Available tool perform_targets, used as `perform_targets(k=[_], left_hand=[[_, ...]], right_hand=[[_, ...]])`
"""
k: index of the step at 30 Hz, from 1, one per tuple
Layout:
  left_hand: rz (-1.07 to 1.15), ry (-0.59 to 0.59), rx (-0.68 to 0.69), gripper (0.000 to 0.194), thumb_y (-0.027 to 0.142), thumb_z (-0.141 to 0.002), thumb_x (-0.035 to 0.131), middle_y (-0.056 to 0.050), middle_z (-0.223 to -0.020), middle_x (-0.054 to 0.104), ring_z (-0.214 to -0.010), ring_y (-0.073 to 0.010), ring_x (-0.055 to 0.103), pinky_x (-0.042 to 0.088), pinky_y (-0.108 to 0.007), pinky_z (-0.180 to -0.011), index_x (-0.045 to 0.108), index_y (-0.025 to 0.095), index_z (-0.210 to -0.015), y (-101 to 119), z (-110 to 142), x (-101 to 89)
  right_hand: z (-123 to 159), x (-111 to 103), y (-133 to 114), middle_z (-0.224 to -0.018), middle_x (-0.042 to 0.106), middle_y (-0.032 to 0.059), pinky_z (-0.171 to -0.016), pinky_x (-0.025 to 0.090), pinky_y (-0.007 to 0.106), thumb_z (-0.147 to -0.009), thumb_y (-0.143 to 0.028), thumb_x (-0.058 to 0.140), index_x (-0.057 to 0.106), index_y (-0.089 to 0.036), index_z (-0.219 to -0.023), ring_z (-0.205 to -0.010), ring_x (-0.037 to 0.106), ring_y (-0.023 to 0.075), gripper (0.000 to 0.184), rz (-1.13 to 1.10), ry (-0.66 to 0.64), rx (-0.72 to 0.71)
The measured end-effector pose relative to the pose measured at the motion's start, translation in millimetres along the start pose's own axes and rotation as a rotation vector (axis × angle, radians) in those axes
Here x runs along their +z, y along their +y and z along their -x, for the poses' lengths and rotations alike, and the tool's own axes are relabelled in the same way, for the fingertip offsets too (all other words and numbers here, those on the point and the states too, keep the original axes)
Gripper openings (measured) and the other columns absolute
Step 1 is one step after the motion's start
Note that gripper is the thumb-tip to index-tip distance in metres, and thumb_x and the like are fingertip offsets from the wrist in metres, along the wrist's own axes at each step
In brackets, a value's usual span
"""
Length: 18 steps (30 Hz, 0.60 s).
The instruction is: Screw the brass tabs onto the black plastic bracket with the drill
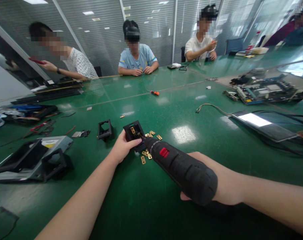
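My left hand (123, 146) is closed on a small black plastic housing (131, 125), thumb along its near edge. Inside the housing sits a brass-coloured plate (132, 130). A black cordless drill (181, 170) with a red switch fills my right hand (206, 166), which wraps its handle from behind. The drill's nose points into the housing; its tip is too small to make out. Beside and below the housing lie several loose brass plates (143, 160) with holes. Another black frame (105, 130) stands just left of my left hand.
At the left lie a grey metal case with black parts (33, 163) and tangled cables (23, 113). An orange screwdriver (155, 93) lies mid-table. Circuit boards (266, 86) and a flat device with cables (264, 125) are on the right. Several people sit along the far edge.
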<state>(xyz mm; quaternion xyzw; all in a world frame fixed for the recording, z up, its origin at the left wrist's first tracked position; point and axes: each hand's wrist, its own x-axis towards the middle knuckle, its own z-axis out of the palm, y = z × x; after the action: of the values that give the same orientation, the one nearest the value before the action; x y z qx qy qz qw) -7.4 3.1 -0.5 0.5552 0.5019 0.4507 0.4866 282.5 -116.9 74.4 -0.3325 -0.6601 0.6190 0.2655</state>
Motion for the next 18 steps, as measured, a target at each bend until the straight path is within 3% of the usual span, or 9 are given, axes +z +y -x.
perform_targets(k=[18], left_hand=[[-0.026, -0.003, -0.001, 0.066, 0.038, -0.061, 0.095, -0.01, -0.12, 0.076, -0.115, -0.0331, 0.071, 0.052, -0.054, -0.108, 0.066, 0.02, -0.117, -0.8, 0.1, -1.5]], right_hand=[[-2.1, 2.0, -1.6, -0.074, 0.058, -0.0038, -0.061, 0.044, 0.025, -0.069, -0.018, 0.084, 0.061, -0.017, -0.08, -0.066, 0.047, 0.0137, 0.026, -0.028, -0.005, 0.014]])
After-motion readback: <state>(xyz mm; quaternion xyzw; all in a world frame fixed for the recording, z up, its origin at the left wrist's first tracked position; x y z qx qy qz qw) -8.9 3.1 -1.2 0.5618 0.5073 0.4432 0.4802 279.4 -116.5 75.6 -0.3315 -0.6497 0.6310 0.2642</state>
